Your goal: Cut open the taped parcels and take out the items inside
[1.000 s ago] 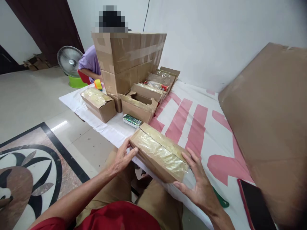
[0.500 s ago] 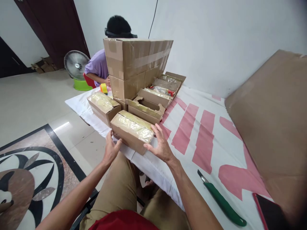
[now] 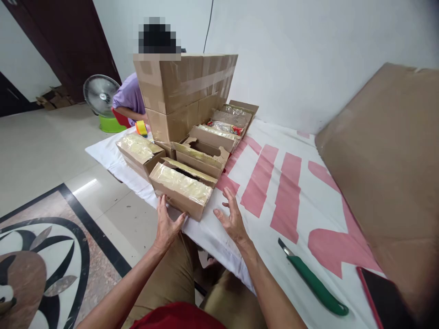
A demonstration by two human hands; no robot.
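A long cardboard box (image 3: 181, 199) rests at the table's near edge, its taped top flap slightly raised along a dark gap at the back. My left hand (image 3: 168, 225) is at the box's near side, fingers spread, with the fingertips at or very near the cardboard. Off the box's right end, my right hand (image 3: 233, 217) hovers with fingers apart and nothing in it. Just behind stands an open box (image 3: 200, 157) with a torn top edge. To the left sits another taped box (image 3: 137, 153).
Stacked sealed cartons (image 3: 181, 87) stand behind, partly hiding a person in a purple sleeve (image 3: 128, 96). A green-handled knife (image 3: 315, 281) and a phone (image 3: 386, 299) lie at right. A large cardboard sheet (image 3: 384, 160) leans there. Yellow tape (image 3: 141, 128) sits at left.
My right hand has come away from the box's right end. The box's top flap has lifted, showing a dark gap. My left hand stays by its near side.
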